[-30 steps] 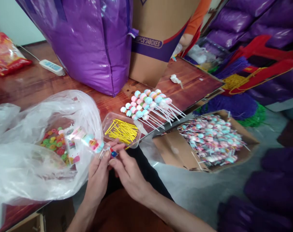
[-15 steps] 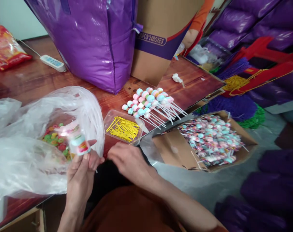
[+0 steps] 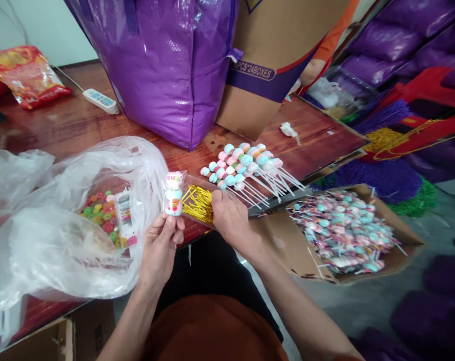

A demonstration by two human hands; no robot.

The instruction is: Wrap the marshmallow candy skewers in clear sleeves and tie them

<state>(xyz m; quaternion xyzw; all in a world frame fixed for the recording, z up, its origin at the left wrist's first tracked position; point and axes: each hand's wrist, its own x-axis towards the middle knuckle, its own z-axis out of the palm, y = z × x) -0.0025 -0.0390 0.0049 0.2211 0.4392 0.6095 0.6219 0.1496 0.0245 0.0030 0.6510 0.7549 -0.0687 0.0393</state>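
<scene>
Upright in my left hand (image 3: 162, 239) is a marshmallow lollipop (image 3: 174, 195) in a clear printed wrapper, pinched near its lower end between thumb and fingers. Its white stick shows below the hand. My right hand (image 3: 230, 216) is at the right side of a clear plastic tray (image 3: 208, 183) of yellow twist ties (image 3: 197, 201). Its fingers are curled together, and whatever is between the fingertips is hidden. Beyond that hand, bare marshmallow sticks (image 3: 246, 163) lie in a pile on the table, their white stems pointing to the lower right.
A clear plastic bag (image 3: 62, 240) with colourful ring candies (image 3: 99, 213) and printed wrappers (image 3: 125, 215) lies on the left. An open carton (image 3: 280, 245) of wrapped lollipops stands on the right. A purple bag (image 3: 160, 75) and a cardboard box (image 3: 250, 108) stand behind.
My right hand has moved right and up onto the twist-tie tray. My left hand, still holding the lollipop, has moved right, away from the plastic bag. The view has shifted slightly.
</scene>
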